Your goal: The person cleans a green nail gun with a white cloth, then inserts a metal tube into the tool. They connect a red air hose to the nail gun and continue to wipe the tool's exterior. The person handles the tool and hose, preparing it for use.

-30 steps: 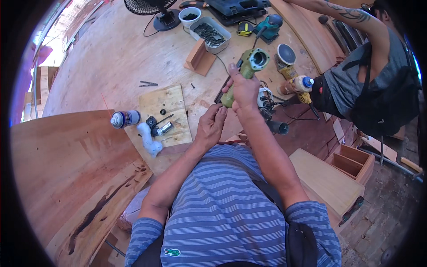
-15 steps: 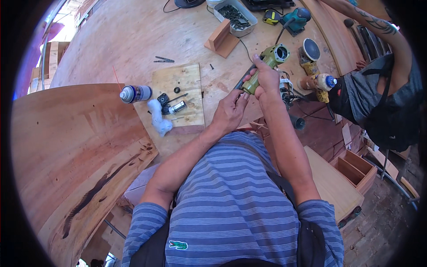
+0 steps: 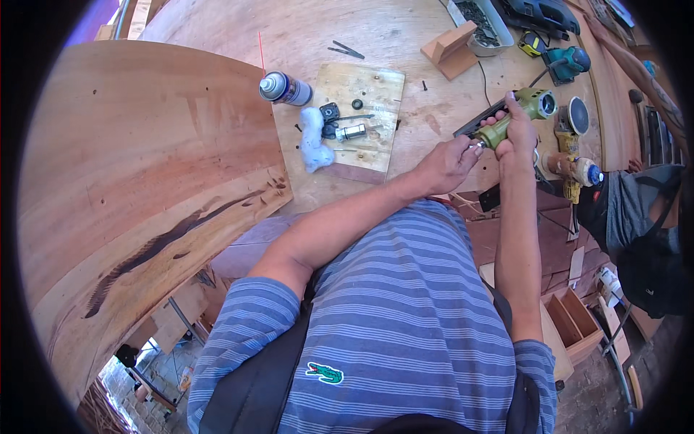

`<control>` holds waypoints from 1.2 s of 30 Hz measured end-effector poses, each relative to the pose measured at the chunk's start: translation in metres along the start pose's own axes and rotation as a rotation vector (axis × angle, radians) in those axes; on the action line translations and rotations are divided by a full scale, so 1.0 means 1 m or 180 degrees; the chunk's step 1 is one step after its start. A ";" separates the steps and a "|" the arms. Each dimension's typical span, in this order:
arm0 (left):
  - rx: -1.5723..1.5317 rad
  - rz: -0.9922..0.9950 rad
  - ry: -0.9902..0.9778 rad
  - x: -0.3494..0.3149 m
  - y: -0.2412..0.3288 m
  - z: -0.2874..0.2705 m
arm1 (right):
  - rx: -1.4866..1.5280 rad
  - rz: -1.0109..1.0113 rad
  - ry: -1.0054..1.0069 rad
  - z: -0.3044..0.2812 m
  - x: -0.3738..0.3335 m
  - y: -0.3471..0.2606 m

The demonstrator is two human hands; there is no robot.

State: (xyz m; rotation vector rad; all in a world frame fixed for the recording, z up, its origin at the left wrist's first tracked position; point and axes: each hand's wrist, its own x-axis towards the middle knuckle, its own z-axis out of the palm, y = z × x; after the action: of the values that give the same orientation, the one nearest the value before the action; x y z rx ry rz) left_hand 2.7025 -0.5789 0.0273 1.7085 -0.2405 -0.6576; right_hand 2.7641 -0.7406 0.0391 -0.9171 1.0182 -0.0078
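My right hand (image 3: 517, 132) is wrapped round the handle of a green nail gun (image 3: 533, 106), whose round head opening shows and whose dark rail runs along its far side. At the handle's near end, my left hand (image 3: 450, 165) pinches a small silver fitting (image 3: 477, 145); the fingers partly hide it. On a plywood board (image 3: 376, 87) to the left lie a silver metal cylinder (image 3: 352, 132), a black cap part (image 3: 329, 111), a black ring (image 3: 357, 104) and a wad of white cloth (image 3: 314, 141).
A spray can (image 3: 285, 88) with a red straw stands beside the board. Rightward are a teal sander (image 3: 567, 64), a yellow power tool (image 3: 572, 168) and a co-worker's arm (image 3: 640, 69). A wooden block (image 3: 452, 54) and a tub of screws (image 3: 486, 25) sit farther back.
The whole view has swung, so the bench and hands appear farther right. A silver fitting now shows between my left fingers and the handle end. My right hand keeps its grip.
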 end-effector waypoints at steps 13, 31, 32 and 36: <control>0.0433 -0.0887 0.0018 0.056 -0.075 -0.057 | -0.1804 -0.1703 -0.0271 -0.033 -0.035 -0.024; 0.1745 -0.0951 0.0489 -0.002 -0.034 -0.073 | -0.3798 -0.1504 -0.0728 -0.062 -0.033 0.043; 0.1734 -0.0937 0.0492 -0.004 -0.034 -0.073 | -0.3879 -0.1550 -0.0774 -0.060 -0.030 0.044; 0.1660 -0.0897 0.0615 -0.003 -0.045 -0.076 | -0.4239 -0.1927 -0.0742 -0.053 -0.022 0.050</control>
State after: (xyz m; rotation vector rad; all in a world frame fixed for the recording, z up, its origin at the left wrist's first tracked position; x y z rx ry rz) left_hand 2.7330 -0.5032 -0.0063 2.3216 -0.0313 -0.6643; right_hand 2.6936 -0.7341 0.0119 -2.3479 0.3865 0.2934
